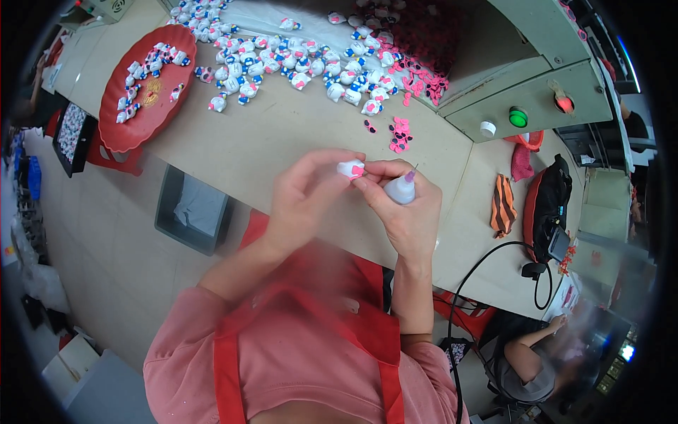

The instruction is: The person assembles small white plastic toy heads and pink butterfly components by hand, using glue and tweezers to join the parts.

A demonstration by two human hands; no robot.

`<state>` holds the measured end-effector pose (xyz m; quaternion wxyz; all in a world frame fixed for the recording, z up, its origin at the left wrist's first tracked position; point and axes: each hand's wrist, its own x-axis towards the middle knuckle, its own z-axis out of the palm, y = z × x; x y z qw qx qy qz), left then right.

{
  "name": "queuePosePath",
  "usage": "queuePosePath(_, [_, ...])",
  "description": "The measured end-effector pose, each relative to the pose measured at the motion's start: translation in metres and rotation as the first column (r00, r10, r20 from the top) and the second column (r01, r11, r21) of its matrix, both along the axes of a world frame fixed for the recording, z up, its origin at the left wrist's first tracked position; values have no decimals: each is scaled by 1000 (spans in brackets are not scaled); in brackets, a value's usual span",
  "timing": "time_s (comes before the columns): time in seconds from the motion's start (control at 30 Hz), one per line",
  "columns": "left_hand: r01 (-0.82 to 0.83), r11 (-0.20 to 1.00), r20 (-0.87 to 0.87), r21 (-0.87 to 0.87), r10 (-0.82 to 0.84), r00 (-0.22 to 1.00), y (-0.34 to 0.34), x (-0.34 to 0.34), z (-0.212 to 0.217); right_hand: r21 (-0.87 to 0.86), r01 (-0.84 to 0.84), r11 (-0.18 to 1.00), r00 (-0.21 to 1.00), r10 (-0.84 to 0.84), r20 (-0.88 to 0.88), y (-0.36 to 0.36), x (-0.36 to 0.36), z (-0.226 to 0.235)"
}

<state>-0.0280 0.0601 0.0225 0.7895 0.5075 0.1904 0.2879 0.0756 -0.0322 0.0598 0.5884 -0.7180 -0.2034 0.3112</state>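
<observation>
I see my left hand point(304, 194) pinching a small white figurine point(351, 169) with a pink bow between thumb and fingertips, closed around it. My right hand point(404, 212) touches the same figurine with its fingertips while gripping a small white glue bottle point(400, 189), nozzle up. Both hover over the near edge of the beige table point(282, 141). Farther across the table lies a heap of figurines point(282, 63), with pink bows point(400, 134) right of it and a red tray point(145, 88) left.
</observation>
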Motion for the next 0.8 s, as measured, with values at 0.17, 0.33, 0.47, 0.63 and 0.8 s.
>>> queuePosePath(0.17, [-101, 957, 45, 273, 92, 995, -12, 6, -14, 58, -21, 998, 996, 16, 87, -4, 2, -5])
queuePosePath(0.33, [-61, 991, 59, 122, 54, 997, -18, 10, -12, 30, 7, 1000, 998, -9, 60, -9, 5, -8])
queuePosePath(0.47, [-26, 998, 0, 61, 26, 1000, -17, 11, -8, 35, 8, 999, 999, -10, 47, -13, 9, -12])
queuePosePath(0.63, [14, 997, -9, -75, -14, 1000, -10, 11, -10, 12, 4, 1000, 1000, -4, 31, -13, 11, -13])
queuePosePath(0.8, [86, 976, 0, -201, -87, 996, -1, 8, -18, -43, -17, 999, 1000, 18, 19, -10, 12, -14])
